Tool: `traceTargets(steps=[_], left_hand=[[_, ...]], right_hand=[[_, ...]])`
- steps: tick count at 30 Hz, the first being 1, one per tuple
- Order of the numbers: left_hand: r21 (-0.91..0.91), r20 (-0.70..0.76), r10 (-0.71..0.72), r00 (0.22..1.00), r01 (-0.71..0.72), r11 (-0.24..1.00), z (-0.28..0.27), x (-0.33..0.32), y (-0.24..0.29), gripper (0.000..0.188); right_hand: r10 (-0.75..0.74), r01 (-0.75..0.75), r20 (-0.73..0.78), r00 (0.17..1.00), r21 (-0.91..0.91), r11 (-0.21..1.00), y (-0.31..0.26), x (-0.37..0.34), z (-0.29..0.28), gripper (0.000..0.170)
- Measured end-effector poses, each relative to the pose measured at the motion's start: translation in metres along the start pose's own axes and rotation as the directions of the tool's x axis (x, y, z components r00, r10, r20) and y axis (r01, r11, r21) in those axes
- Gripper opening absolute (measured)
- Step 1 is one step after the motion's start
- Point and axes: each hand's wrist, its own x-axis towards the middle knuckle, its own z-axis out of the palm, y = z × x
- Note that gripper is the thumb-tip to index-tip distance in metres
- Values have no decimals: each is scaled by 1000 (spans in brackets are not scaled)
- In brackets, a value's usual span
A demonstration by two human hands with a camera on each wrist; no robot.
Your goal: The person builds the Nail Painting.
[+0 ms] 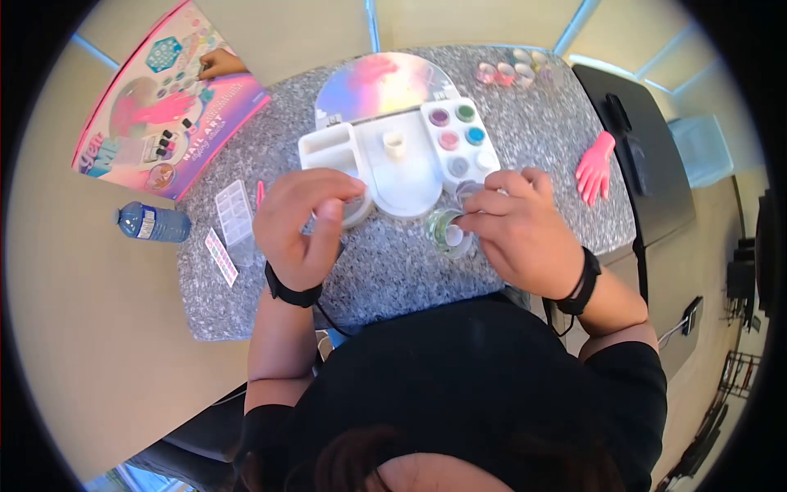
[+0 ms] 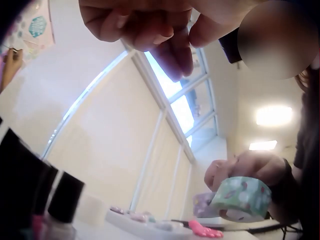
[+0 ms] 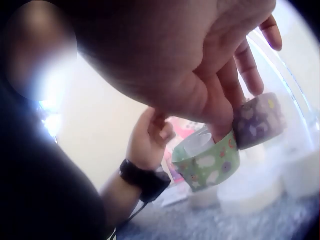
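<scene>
My right hand (image 1: 525,225) pinches the wall of a green patterned roll of film (image 3: 207,162) between thumb and fingers. A smaller purple patterned roll (image 3: 260,120) hangs beside it at the same fingertips. Within the green roll sits a small white piece (image 1: 453,235). My left hand (image 1: 302,217) hovers over the left side of the white nail-art station (image 1: 406,184), fingers loosely bent, with nothing showing in them. Below that hand, in the left wrist view, stand black-capped polish bottles (image 2: 65,200), which the hand hides in the head view.
Pots of coloured glitter (image 1: 466,113) fill the station's right tray. Further right lies a pink model hand (image 1: 596,168); behind it are several small rolls (image 1: 504,74). On the left are a nail-art box (image 1: 168,107), a water bottle (image 1: 153,223), a clear case (image 1: 235,217) and a sticker sheet (image 1: 221,256).
</scene>
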Motion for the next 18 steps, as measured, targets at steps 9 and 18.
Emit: traceTargets(steps=[9,18], left_hand=[[-188,525,-15,851,133,973,35,-5,9,21],[-139,689,-159,707,344,929,50,-13,8,32]], right_hand=[[249,-214,-100,963,271,938,7,-41,53,29],[276,-263,-65,959,166,950,17,-34,70,27]])
